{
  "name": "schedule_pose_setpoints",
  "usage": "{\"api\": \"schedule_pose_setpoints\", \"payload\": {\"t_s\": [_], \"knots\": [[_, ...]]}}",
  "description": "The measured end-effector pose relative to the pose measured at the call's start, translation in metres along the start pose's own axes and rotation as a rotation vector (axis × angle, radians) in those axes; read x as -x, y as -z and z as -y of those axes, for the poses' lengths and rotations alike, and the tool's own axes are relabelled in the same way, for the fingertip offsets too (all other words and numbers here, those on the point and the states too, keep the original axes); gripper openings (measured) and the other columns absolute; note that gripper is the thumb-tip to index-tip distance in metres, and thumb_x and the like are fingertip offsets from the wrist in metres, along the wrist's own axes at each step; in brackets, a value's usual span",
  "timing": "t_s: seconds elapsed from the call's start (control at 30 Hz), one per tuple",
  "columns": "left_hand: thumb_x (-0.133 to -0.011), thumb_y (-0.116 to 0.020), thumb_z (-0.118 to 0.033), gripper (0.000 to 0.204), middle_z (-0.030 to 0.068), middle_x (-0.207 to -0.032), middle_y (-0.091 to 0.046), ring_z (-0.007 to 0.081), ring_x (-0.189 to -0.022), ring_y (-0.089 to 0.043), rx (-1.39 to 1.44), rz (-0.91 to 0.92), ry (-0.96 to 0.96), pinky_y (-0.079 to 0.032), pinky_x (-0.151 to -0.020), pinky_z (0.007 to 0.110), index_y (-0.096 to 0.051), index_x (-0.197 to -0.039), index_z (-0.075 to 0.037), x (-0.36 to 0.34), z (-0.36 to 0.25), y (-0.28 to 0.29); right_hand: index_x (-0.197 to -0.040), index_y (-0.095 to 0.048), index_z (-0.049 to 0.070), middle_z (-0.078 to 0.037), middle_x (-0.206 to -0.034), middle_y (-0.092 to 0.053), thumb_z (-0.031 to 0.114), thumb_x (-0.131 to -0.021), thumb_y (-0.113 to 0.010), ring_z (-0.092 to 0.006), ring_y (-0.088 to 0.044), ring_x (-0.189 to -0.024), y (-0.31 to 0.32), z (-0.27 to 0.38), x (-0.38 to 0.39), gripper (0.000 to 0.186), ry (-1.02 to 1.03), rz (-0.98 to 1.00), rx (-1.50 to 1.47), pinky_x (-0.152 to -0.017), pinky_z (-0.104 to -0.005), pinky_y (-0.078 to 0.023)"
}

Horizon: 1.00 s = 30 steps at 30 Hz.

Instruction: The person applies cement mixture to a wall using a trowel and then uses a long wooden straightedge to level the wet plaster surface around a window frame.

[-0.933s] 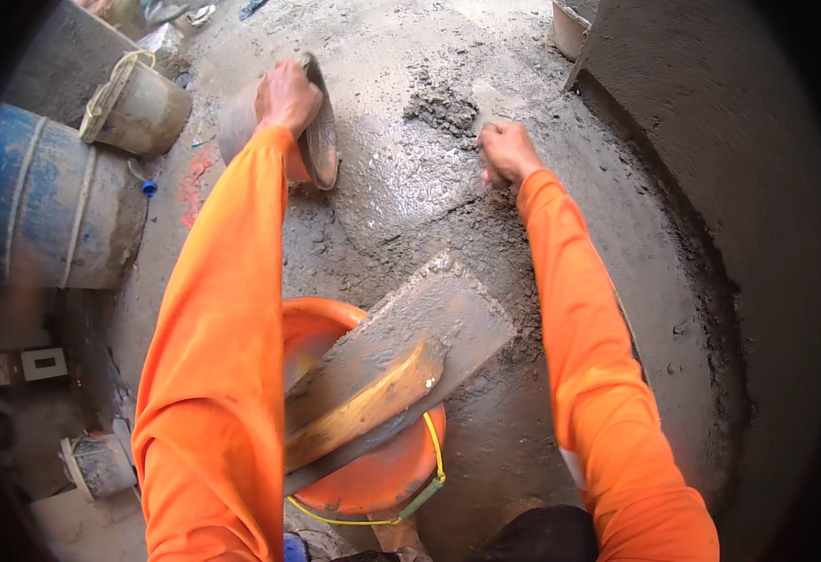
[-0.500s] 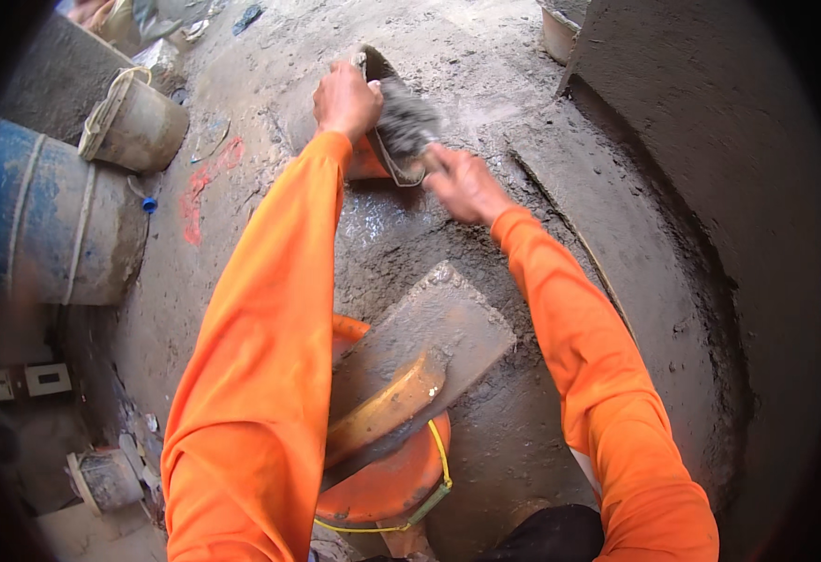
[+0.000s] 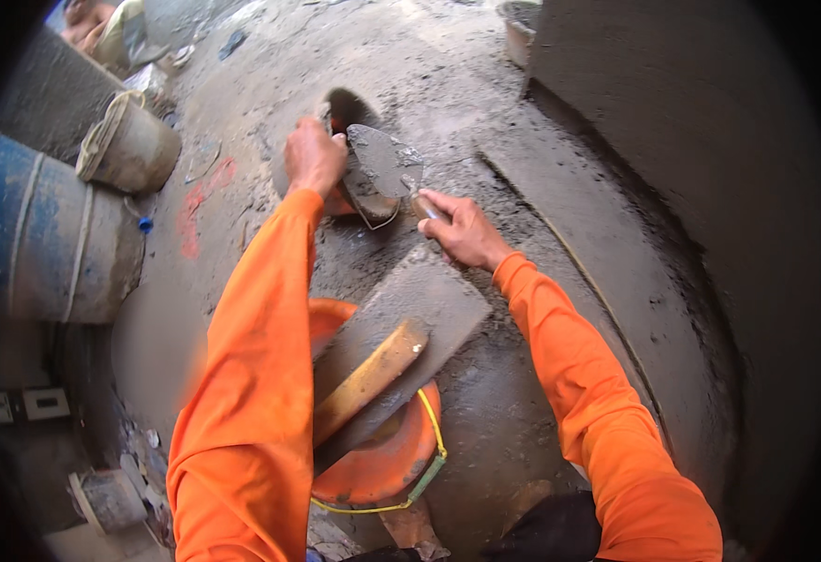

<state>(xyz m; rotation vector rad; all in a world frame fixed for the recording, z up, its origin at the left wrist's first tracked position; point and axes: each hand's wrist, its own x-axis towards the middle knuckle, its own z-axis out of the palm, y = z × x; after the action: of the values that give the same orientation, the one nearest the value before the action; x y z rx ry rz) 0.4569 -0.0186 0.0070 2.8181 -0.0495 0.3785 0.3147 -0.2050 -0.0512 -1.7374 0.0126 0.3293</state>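
A tipped bucket (image 3: 338, 202), smeared with grey mortar and partly orange, lies with its open mouth toward the right. My left hand (image 3: 315, 157) is closed on its upper rim. In my right hand (image 3: 466, 232) is the handle of a pointed trowel, fingers wrapped round it. Bits of wet mortar cling to the trowel's blade (image 3: 384, 161), which is held across the bucket's mouth. Nearer to me, a flat plastering float (image 3: 438, 302) with a wooden grip (image 3: 373, 375) rests across an orange bucket (image 3: 382, 473) with a yellow handle.
At left stand a blue barrel (image 3: 50, 229) and a grey bucket (image 3: 139, 145). A thin strip (image 3: 560, 239) runs along the mortar-covered floor, beside the wall (image 3: 673, 122) at right. Another pail (image 3: 520, 36) is at the far wall end. A person (image 3: 87, 23) shows at the far left.
The tipped bucket and both hands have come nearer to me. The trowel blade, blurred before at the bucket's mouth, now shows clearly with its face visible.
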Motion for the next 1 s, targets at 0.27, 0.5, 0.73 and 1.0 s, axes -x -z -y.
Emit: {"api": "schedule_pose_setpoints", "payload": {"t_s": [0.27,0.5,0.73,1.0], "knots": [[-0.074,-0.066,-0.028,0.028,0.0058,-0.066,-0.058,0.0142,-0.054,-0.054,0.710,0.091,0.235,-0.041,-0.045,0.030,-0.062,-0.071,-0.001,-0.005,0.019,0.088,-0.091,-0.045,0.004,-0.005,-0.071,-0.050,0.016,-0.079,-0.058,-0.0139,-0.049,-0.049,0.069,-0.014,0.078,0.021,-0.127,-0.285,-0.715,-0.041,-0.0308,-0.044],[-0.077,-0.066,-0.029,0.020,-0.0026,-0.075,-0.062,0.0048,-0.058,-0.052,0.787,0.082,0.085,-0.039,-0.049,0.020,-0.064,-0.083,-0.011,0.035,-0.026,0.205,-0.092,-0.046,0.004,-0.004,-0.071,-0.049,0.017,-0.078,-0.064,-0.0128,-0.047,-0.048,0.105,-0.099,0.197,0.026,-0.060,-0.749,-0.937,-0.037,-0.0271,-0.043],[-0.085,-0.062,-0.022,0.015,-0.0056,-0.072,-0.056,-0.0023,-0.051,-0.045,0.885,0.274,-0.329,-0.027,-0.037,0.014,-0.060,-0.092,-0.009,0.072,-0.063,0.267,-0.109,-0.049,0.005,-0.004,-0.073,-0.053,0.022,-0.080,-0.061,-0.0127,-0.049,-0.047,0.098,-0.155,0.555,0.035,-0.345,-1.289,-0.823,-0.037,-0.0261,-0.043],[-0.087,-0.057,-0.017,0.010,-0.0030,-0.060,-0.052,0.0018,-0.040,-0.041,0.991,0.660,-0.556,-0.028,-0.034,0.016,-0.055,-0.082,-0.009,0.189,-0.208,0.232,-0.134,-0.037,0.006,-0.012,-0.098,-0.060,0.028,-0.086,-0.055,-0.0172,-0.060,-0.065,0.058,-0.134,0.595,0.056,-0.539,-1.134,-0.375,-0.056,-0.0306,-0.052]]}}
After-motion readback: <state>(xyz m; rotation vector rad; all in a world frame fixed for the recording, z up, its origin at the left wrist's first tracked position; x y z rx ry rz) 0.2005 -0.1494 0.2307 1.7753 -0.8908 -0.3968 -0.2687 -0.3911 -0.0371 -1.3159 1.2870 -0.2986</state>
